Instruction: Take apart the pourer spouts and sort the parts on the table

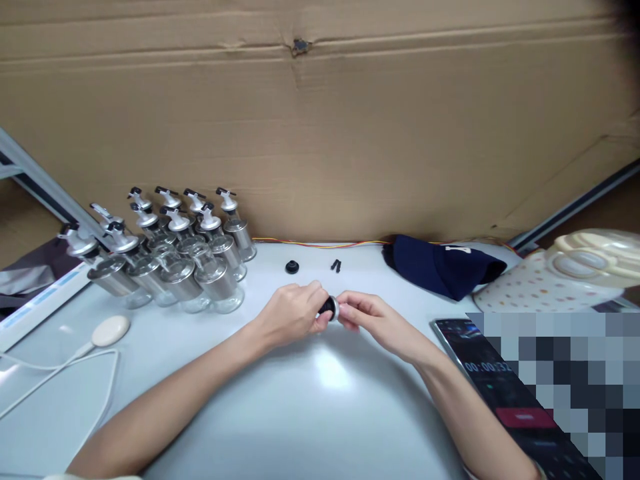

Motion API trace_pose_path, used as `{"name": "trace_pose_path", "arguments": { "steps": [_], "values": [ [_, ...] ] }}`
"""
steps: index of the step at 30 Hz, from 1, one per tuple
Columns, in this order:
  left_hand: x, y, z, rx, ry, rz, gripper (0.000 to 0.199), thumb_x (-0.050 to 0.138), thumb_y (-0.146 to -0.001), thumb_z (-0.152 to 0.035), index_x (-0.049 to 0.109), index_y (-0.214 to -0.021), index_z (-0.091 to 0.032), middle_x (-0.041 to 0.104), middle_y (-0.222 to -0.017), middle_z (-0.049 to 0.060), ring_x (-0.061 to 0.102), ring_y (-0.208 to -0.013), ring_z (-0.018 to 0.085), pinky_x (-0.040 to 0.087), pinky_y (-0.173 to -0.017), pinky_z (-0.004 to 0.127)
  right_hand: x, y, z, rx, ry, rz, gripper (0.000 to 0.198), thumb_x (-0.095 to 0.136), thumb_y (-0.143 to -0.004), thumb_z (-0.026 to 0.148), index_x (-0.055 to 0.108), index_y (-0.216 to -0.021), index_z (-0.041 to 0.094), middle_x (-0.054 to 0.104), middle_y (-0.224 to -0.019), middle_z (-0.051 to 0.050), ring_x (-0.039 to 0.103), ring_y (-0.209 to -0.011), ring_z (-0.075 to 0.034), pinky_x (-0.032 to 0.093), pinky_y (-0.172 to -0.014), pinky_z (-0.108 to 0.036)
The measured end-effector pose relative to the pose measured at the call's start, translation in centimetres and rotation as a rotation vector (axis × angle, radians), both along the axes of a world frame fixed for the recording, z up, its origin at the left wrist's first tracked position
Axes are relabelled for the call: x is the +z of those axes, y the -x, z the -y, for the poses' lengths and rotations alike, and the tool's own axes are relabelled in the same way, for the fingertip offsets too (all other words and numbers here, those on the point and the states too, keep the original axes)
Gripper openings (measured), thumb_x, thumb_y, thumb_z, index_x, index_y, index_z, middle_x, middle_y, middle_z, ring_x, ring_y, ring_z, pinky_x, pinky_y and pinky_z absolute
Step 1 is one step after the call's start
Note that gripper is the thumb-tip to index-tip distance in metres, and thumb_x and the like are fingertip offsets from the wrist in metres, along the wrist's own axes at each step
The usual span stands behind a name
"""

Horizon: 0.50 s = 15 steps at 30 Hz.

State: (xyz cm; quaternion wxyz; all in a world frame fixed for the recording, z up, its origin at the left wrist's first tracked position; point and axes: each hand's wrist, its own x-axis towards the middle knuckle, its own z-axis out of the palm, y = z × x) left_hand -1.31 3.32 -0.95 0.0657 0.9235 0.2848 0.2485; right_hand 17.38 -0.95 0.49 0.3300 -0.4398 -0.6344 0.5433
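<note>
My left hand [300, 310] is closed around a bottle pourer top [329, 307], a black ribbed piece with a silver rim facing right. The fingers of my right hand [367, 313] are pinched together at that silver rim; anything small between their tips is hidden. Behind the hands, a round black stopper [292, 267] lies on the white table [280, 407]. To its right are small black levers [336, 266], lying close together.
Several glass bottles [219, 280] with steel sleeves and silver pourers stand at left. A white corded disc [111, 331] lies in front of them. At right are a navy cap [440, 267], a phone [500, 380], and tape rolls [580, 253] on a dotted container [530, 287]. Cardboard [340, 147] rises behind.
</note>
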Motion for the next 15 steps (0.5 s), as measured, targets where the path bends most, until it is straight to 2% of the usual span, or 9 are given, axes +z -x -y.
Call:
{"name": "trace_pose_path", "arguments": {
  "steps": [3, 6, 8, 10, 13, 15],
  "values": [
    [0.6, 0.3, -0.4, 0.016, 0.043, 0.053, 0.019, 0.031, -0.082, -0.029, 0.042, -0.068, -0.020, 0.044, -0.061, -0.001, 0.038, -0.048, 0.012, 0.031, -0.050, 0.024, -0.1, 1.0, 0.3, -0.065, -0.092, -0.050, 0.035, 0.052, -0.083, 0.053, 0.057, -0.079, 0.018, 0.049, -0.063, 0.002, 0.043, -0.060, -0.012, 0.037, -0.060, -0.026],
    [1.2, 0.6, -0.5, 0.044, 0.139, 0.132, 0.020, 0.029, -0.082, -0.031, 0.038, -0.067, -0.021, 0.041, -0.058, -0.002, 0.037, -0.049, 0.012, 0.030, -0.051, 0.024, -0.3, 2.1, 0.7, -0.194, -0.259, 0.006, 0.024, 0.051, -0.088, 0.041, 0.058, -0.084, 0.019, 0.053, -0.066, 0.001, 0.046, -0.059, -0.012, 0.038, -0.057, -0.025],
    [1.5, 0.6, -0.5, 0.065, 0.230, 0.190, 0.024, 0.027, -0.085, -0.033, 0.035, -0.067, -0.021, 0.040, -0.058, -0.003, 0.037, -0.050, 0.012, 0.029, -0.051, 0.024, -0.3, 2.5, 0.8, -0.277, -0.459, 0.100, 0.015, 0.050, -0.090, 0.031, 0.058, -0.088, 0.019, 0.059, -0.073, -0.002, 0.049, -0.062, -0.013, 0.039, -0.056, -0.025],
    [1.6, 0.4, -0.4, 0.080, 0.336, 0.249, 0.029, 0.023, -0.088, -0.037, 0.032, -0.065, -0.021, 0.038, -0.056, -0.004, 0.036, -0.050, 0.011, 0.029, -0.051, 0.023, -0.3, 2.6, 0.8, -0.330, -0.747, 0.214, 0.010, 0.048, -0.091, 0.023, 0.058, -0.091, 0.020, 0.062, -0.076, -0.003, 0.051, -0.064, -0.014, 0.040, -0.058, -0.026],
    [1.9, -0.3, 0.0, 0.065, 0.521, 0.310, 0.039, 0.012, -0.091, -0.041, 0.029, -0.063, -0.021, 0.031, -0.053, -0.004, 0.032, -0.048, 0.010, 0.030, -0.048, 0.022, -0.4, 2.3, 0.8, -0.353, -1.150, 0.380, 0.015, 0.048, -0.091, 0.012, 0.059, -0.097, 0.019, 0.063, -0.073, -0.004, 0.053, -0.065, -0.015, 0.041, -0.062, -0.028],
    [2.5, -0.6, 0.3, 0.031, 0.645, 0.313, 0.042, 0.007, -0.091, -0.042, 0.027, -0.061, -0.021, 0.024, -0.050, -0.006, 0.025, -0.044, 0.009, 0.028, -0.043, 0.022, -0.5, 1.9, 0.9, -0.352, -1.292, 0.441, 0.021, 0.047, -0.090, 0.009, 0.060, -0.102, 0.020, 0.066, -0.077, -0.005, 0.056, -0.069, -0.017, 0.043, -0.065, -0.030]
  ]
}}
